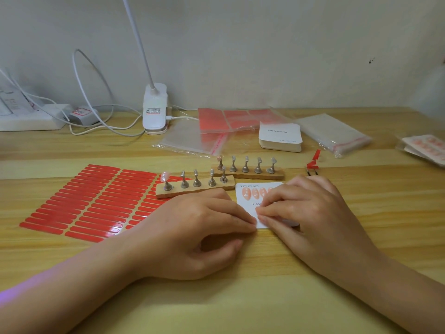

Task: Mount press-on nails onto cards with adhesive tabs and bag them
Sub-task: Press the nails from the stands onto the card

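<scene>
Head view puts the white card (250, 213) in the middle of the wooden table (216, 297), lying flat just in front of the two nail stands. Along its top edge sit four peach press-on nails (255, 192), already mounted in a row under the size boxes; the right part of that row is hidden by the right hand (310, 213), so more may be there.

Both hands meet over the lower half of the card. The left hand (204, 225) has its fingers curled, fingertips pinched together at the card's lower left edge. The right hand's fingers are bent down onto the card beside them; they seem to pinch or press something small, perhaps an adhesive tab, but it is too small to make out.

On the near wooden stand (195, 189) one pale nail (165, 175) remains on its peg; the far wooden stand (248, 173) carries one more at its left end. The other pegs are bare.

Judging from this, the current card is roughly half filled, with its lower row and bagging left.

Around it: a sheet of red adhesive tabs (84, 201) to the left, a stack of blank cards (280, 138) and clear bags (190, 138) behind, and finished bagged cards (423, 147) at the far right.
</scene>
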`<state>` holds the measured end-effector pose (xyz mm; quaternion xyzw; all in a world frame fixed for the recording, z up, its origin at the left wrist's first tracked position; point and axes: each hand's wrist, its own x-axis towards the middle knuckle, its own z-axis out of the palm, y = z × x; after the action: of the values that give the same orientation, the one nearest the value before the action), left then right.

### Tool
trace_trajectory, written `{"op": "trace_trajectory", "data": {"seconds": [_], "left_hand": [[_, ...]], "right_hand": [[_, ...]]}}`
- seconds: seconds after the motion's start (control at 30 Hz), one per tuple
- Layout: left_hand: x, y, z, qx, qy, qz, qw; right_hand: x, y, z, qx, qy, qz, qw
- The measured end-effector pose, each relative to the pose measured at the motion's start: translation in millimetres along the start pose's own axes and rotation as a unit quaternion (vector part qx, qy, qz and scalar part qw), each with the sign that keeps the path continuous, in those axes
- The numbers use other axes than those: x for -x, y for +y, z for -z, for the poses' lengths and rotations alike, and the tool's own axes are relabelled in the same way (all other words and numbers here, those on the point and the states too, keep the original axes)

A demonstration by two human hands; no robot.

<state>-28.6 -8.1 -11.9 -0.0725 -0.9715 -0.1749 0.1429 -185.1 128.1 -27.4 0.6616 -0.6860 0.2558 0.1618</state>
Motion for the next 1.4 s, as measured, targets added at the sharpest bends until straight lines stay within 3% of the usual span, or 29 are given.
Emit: {"op": "trace_trajectory", "data": {"seconds": [0.27, 0.53, 1.13, 1.3, 1.4], "left_hand": [[-0.3, -0.3, -0.5, 0.005, 0.004, 0.003, 1.000], [-0.1, 0.3, 0.7, 0.008, 0.000, 0.009, 1.000], [-0.9, 1.8, 5.7, 0.008, -0.016, 0.013, 1.000], [-2.0, -5.9, 33.0, 0.061, 0.054, 0.043, 0.996], [3.4, -19.8, 56.2, 0.018, 0.113, 0.101, 0.988]], "right_hand": [[2.4, -3.3, 1.7, 0.011, -0.001, -0.006, 1.000], [4.1, -3.0, 1.8, 0.015, 0.058, -0.062, 0.996], [1.7, -5.9, 3.0, -0.002, 0.001, -0.054, 0.999], [0.4, -6.1, 3.7, -0.005, -0.006, -0.058, 0.998], [-1.6, -6.7, 3.6, -0.007, -0.010, -0.060, 0.998]]}}
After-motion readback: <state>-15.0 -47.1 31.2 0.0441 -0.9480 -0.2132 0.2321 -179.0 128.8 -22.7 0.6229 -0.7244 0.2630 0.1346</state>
